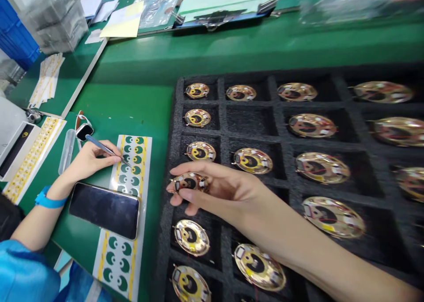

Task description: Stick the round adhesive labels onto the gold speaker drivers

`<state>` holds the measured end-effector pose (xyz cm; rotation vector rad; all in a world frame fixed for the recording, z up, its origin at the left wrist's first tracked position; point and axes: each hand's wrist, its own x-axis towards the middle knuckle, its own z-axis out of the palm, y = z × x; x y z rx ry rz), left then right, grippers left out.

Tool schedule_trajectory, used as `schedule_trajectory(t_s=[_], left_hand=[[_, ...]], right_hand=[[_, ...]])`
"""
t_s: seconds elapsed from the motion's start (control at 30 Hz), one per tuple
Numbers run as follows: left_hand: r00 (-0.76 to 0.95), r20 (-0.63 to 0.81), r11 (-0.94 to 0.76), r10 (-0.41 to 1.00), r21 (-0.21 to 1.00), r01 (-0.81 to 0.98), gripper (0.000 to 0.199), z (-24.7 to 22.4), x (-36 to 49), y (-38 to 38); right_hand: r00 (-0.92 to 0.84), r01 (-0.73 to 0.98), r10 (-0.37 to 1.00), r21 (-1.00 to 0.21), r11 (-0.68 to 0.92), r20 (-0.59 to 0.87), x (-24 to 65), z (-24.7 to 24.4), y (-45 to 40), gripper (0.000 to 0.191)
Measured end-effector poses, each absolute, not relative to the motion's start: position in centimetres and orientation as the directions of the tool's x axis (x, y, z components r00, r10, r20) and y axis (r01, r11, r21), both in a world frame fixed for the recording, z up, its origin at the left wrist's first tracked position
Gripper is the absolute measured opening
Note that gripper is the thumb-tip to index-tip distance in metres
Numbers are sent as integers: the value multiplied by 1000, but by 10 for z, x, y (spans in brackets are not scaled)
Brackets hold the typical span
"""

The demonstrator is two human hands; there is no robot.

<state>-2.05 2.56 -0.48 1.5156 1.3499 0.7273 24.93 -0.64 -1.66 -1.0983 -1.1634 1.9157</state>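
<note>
Right hand (220, 191): fingers closed on a round gold disc (190, 183), pinched at its edges, held just above the left column of a black foam tray (168, 134). More gold discs (253, 160) sit singly in the tray's compartments. Left hand (88, 160): fingers closed around blue-handled tweezers (104, 147), tip at a sheet of green-and-yellow stickers (130, 169) on the green desk (139, 103). Dark smartphone (104, 210) lies on the sheet's lower part, just beside the left wrist, which wears a blue wristband (49, 199).
</note>
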Motion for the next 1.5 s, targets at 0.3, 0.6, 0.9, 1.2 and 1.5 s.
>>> schedule_trajectory(t_s=[0.3, 0.6, 0.9, 1.2, 1.5], left_hand=[[273, -204, 83, 940, 914, 397, 19, -15, -25, 27], [296, -200, 65, 934, 910, 410, 17, -17, -23, 28], [332, -207, 35, 920, 888, 458, 17, -16, -22, 27], [343, -185, 0, 921, 881, 473, 15, -14, -18, 26], [352, -179, 59, 919, 943, 327, 14, -13, -17, 21]], right_hand=[[-505, -94, 805, -907, -410, -312, 250, -21, -5, 29], [-552, -78, 779, -913, -401, -296, 252, -24, -4, 25], [-578, -67, 770, -925, -375, -270, 254, -29, -3, 24], [-603, -103, 749, -904, -415, -275, 253, -29, -3, 17], [-586, -105, 760, -904, -415, -281, 253, -29, -5, 22]])
